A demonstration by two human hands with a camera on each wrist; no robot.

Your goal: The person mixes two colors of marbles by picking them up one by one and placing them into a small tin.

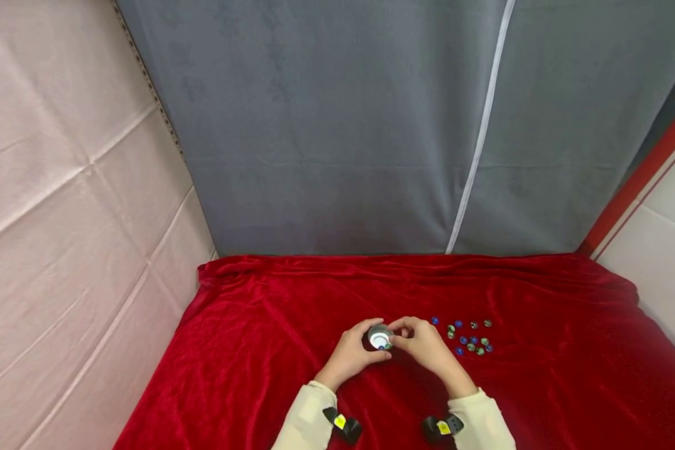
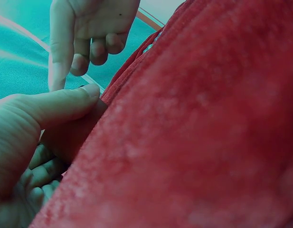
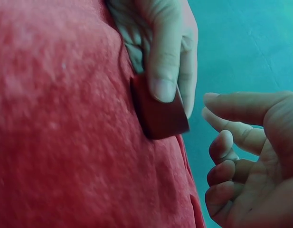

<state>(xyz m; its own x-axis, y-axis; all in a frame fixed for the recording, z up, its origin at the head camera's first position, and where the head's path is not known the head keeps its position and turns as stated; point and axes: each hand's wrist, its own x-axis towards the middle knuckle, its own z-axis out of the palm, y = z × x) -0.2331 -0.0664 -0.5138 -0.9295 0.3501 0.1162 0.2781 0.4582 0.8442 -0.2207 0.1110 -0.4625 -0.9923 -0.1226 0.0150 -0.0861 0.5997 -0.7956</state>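
A small round cup [image 1: 379, 338] with a grey rim and a pale inside stands on the red cloth. My left hand [image 1: 352, 350] grips it from the left, the thumb on its near side. At least one blue marble [image 1: 381, 347] shows inside, low in the cup. My right hand [image 1: 422, 344] is at the cup's right rim, with thumb and index finger above the opening. In the right wrist view the cup [image 3: 165, 118] looks dark and smooth. There my right hand [image 3: 260, 152] shows nothing between thumb and index, its other fingers bent.
Several blue and greenish glass marbles [image 1: 473, 340] lie loose on the red velvet cloth [image 1: 247, 369], right of my right hand. Behind the cloth hangs a grey curtain [image 1: 337, 137]. A pale fabric wall [image 1: 79, 206] borders the left side.
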